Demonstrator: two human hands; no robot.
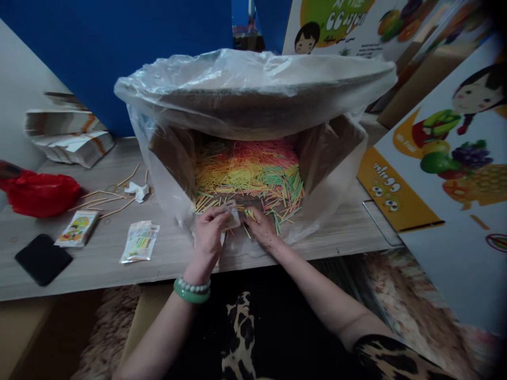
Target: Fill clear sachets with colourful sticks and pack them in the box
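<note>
A cardboard box lined with a clear plastic bag [340,174] lies with its opening facing me. Inside is a heap of thin coloured sticks [245,171] in pink, yellow, orange and green. My left hand [209,227], with a green bangle and a bead bracelet on its wrist, pinches a small clear packet [232,215] at the box's front edge. Close beside the packet, my right hand [261,227] has its fingers closed around a few yellow-green sticks [249,214]. Loose sticks lie on the liner around both hands.
On the table's left lie a filled packet [140,241], a small printed carton [78,228], a black flat object [43,258], a red plastic bag [43,193] and scattered tan strips [105,199]. Stacked flat cartons [75,142] sit behind. A large printed box [447,174] stands right.
</note>
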